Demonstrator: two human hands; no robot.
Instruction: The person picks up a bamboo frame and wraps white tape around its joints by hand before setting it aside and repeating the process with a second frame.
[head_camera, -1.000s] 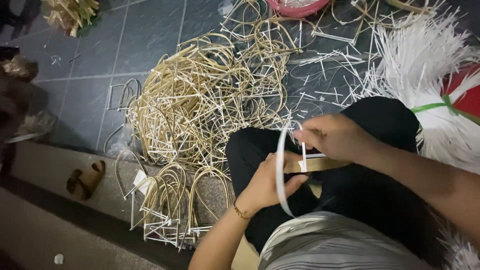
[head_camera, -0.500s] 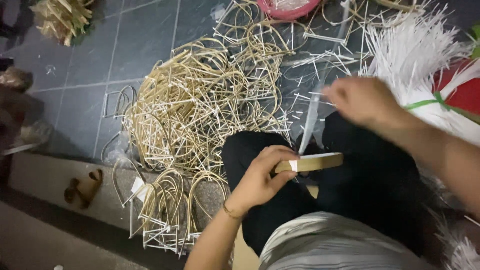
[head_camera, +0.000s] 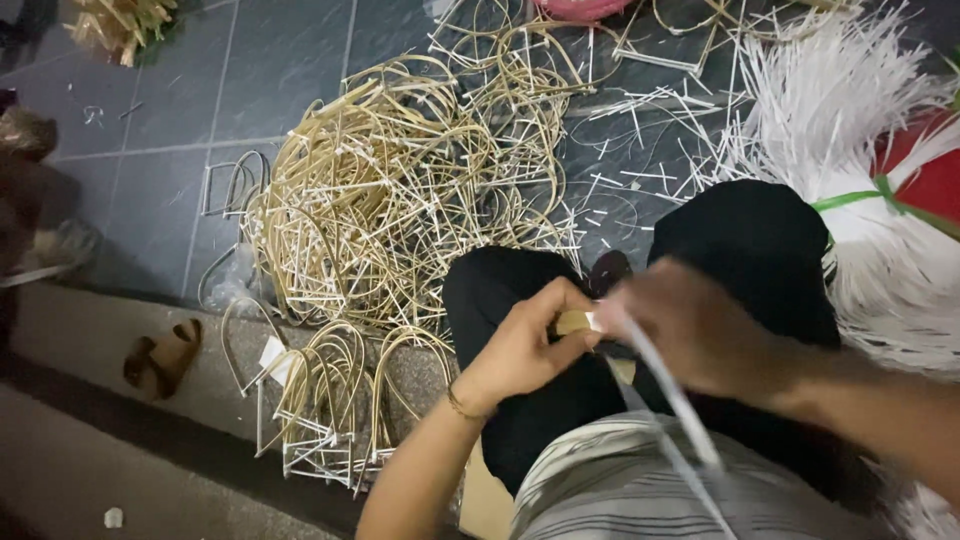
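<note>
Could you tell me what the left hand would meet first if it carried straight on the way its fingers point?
Probably the right hand: the left hand points right, across the tan piece; depth is blurred.

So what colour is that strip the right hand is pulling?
White, seen from the head camera: the strip runs from the right hand.

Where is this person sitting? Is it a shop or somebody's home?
Probably a home or small workshop floor where cane craft is made by hand. A big pile of bent cane hoops lies on dark floor tiles, a bundle of white strips sits nearby, and a sandal rests on the step.
</note>
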